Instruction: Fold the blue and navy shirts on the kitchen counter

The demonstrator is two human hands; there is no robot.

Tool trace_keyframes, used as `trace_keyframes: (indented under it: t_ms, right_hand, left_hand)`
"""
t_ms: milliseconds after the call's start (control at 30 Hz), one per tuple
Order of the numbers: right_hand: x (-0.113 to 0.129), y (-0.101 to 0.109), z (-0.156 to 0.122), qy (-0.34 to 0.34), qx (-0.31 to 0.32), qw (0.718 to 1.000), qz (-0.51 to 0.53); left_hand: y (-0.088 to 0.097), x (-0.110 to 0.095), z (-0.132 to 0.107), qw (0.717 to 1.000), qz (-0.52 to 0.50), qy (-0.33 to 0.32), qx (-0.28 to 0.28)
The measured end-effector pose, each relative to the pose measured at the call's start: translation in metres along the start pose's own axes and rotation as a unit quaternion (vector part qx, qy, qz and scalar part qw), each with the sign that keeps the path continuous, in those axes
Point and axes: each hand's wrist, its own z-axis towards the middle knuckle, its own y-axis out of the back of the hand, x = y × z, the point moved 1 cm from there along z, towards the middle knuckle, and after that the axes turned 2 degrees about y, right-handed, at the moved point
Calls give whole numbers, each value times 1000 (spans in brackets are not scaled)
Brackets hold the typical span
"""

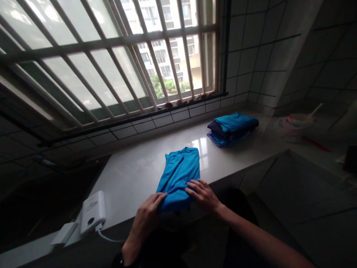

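A bright blue garment, folded into a long panel, lies on the pale countertop with its near end reaching the front edge. At its lower left corner, my left hand is closed on the cloth; some of its fingers are hidden. My right hand rests on the garment's right side with its fingers stretched out and slightly apart over the fabric. A few creases run along the cloth between the two hands.
Folded clothes in blue and dark navy are stacked at the back right of the countertop. A white power bank with a cable sits at the front left. A bowl-like container stands far right. Behind is a barred window.
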Motion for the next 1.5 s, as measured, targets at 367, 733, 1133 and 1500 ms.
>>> trace_keyframes:
  t_ms: [367,733,1133,1500]
  right_hand:
    - [-19,73,106,-180,-165,968,-56]
    - [-49,39,92,-157,-83,979,-105]
    - [-45,42,83,-118,-182,976,-28]
    - [-46,38,84,-111,-184,975,-49]
  left_hand:
    - [27,13,122,966,-38,190,-169]
    - [-65,14,110,903,-147,403,-14]
    - [-16,15,103,910,-177,369,-60]
    - [42,185,65,867,45,495,-11]
